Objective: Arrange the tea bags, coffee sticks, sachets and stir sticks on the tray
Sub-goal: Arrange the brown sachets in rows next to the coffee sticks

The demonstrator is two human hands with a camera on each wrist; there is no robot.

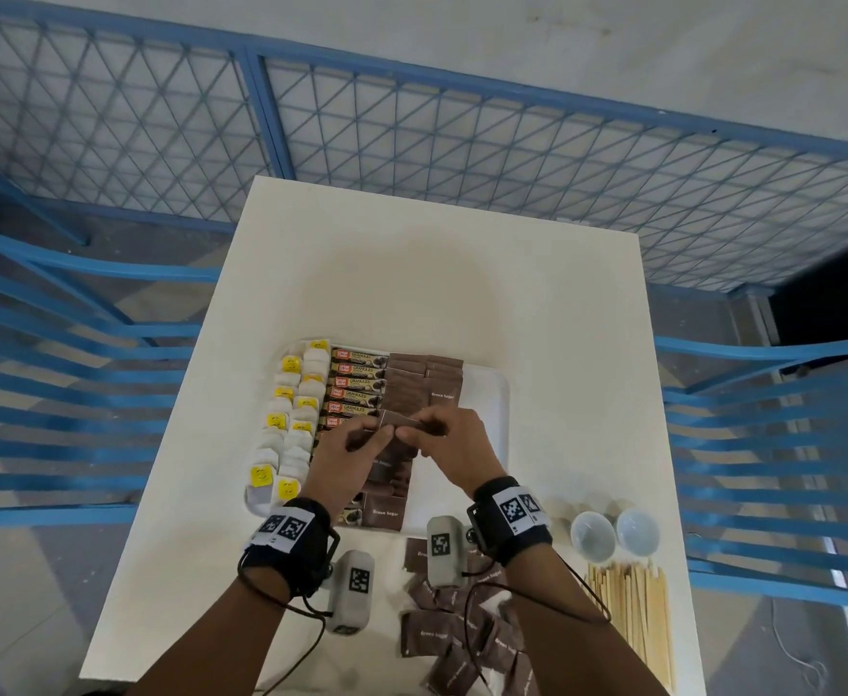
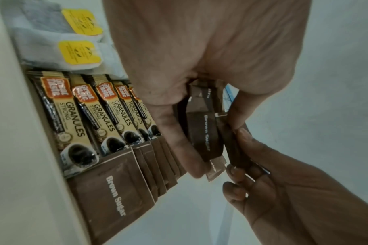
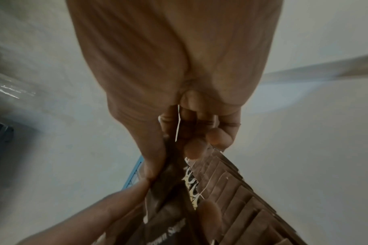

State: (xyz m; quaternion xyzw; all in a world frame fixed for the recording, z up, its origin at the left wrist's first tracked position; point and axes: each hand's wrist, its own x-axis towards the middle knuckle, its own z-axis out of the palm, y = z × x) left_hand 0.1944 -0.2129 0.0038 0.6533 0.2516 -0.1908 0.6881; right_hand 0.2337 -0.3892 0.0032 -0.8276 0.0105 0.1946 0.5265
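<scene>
Nearest you, a loose heap of brown sugar sachets (image 1: pixel 454 640) lies on the white table (image 1: pixel 411 273), partly hidden under your right forearm and the wrist-camera cables, and beside it to your right sits a bundle of wooden stir sticks (image 1: pixel 635 620) whose near ends run out of view. Just beyond the sticks, two small white cups (image 1: pixel 612 535) lie on their sides. Over the tray (image 1: pixel 487 389), your left hand (image 1: pixel 349 457) grips a small stack of "Brown Sugar" sachets (image 2: pixel 204 132), thumb on one face and fingers on the other, while your right hand (image 1: pixel 454 444) pinches the edge of one sachet from that stack; how many you hold cannot be counted. In the tray, tea bags (image 1: pixel 288 424) with yellow tags fill the left columns, coffee sticks (image 1: pixel 356 381) marked "Granules Strong" form the next column, and overlapping sachet rows (image 1: pixel 411 379) run to their right. Your hands cover the middle of those rows. The tray's right part shows bare white.
</scene>
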